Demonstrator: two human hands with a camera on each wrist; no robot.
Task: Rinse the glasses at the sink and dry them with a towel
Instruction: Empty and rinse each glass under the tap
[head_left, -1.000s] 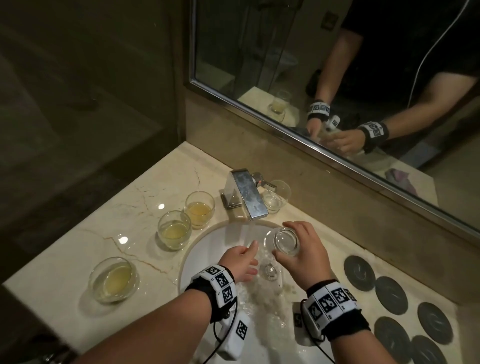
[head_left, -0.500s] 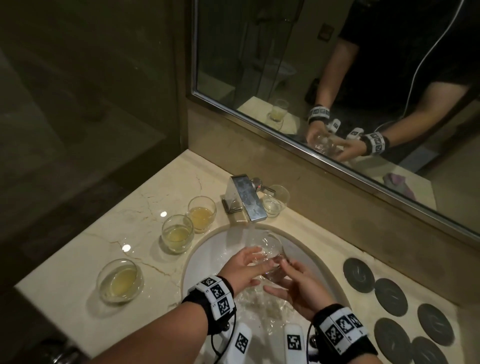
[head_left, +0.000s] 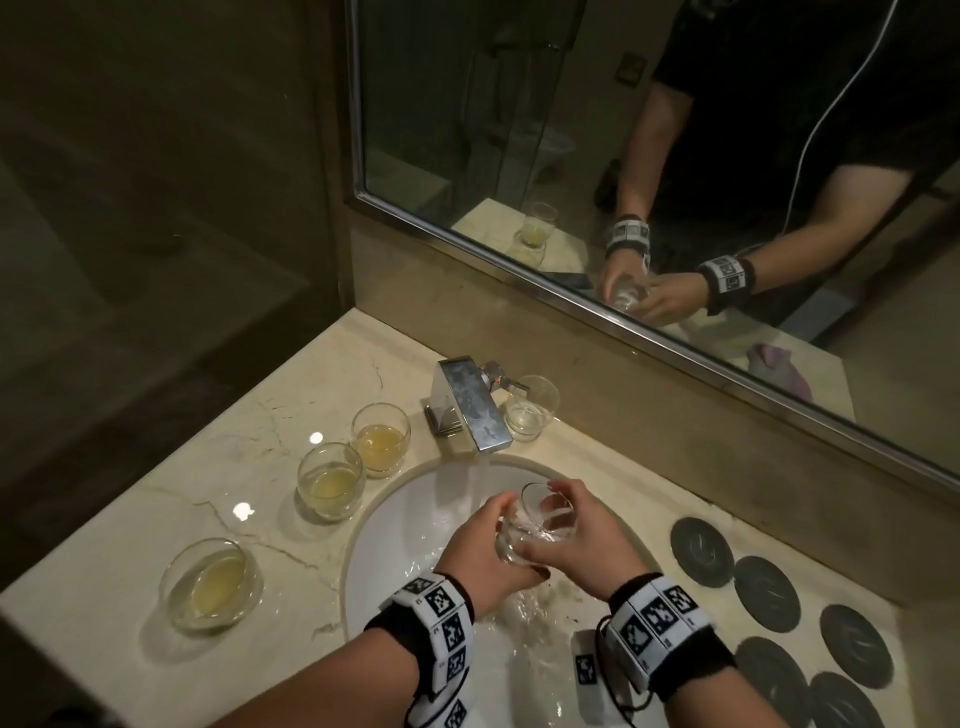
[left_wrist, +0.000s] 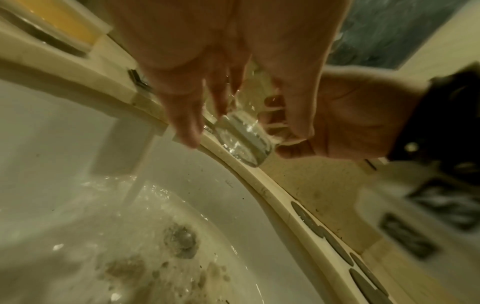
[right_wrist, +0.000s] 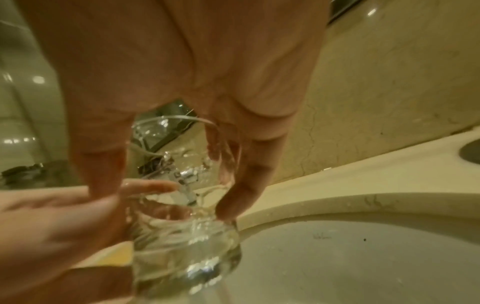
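Observation:
A clear glass (head_left: 540, 522) is tilted over the white sink (head_left: 379, 545), just in front of the running faucet (head_left: 470, 408). My left hand (head_left: 491, 538) grips its lower part from the left. My right hand (head_left: 569, 525) grips its rim and side from the right. In the left wrist view the thick base of the glass (left_wrist: 244, 142) shows between both hands. In the right wrist view the wet glass (right_wrist: 182, 236) holds some water. Three glasses with yellow liquid (head_left: 381, 441) (head_left: 330, 480) (head_left: 210, 584) stand left of the basin. No towel shows on the counter.
An empty glass (head_left: 530, 408) stands behind the faucet on the marble counter (head_left: 260, 415). Several dark round coasters (head_left: 701, 545) lie to the right of the basin. A mirror (head_left: 571, 130) runs along the back wall. Water pools round the drain (left_wrist: 182, 240).
A second ago only my right hand held the glass and my left was under the stream. My left hand has since come onto the glass, and both now hold it tilted.

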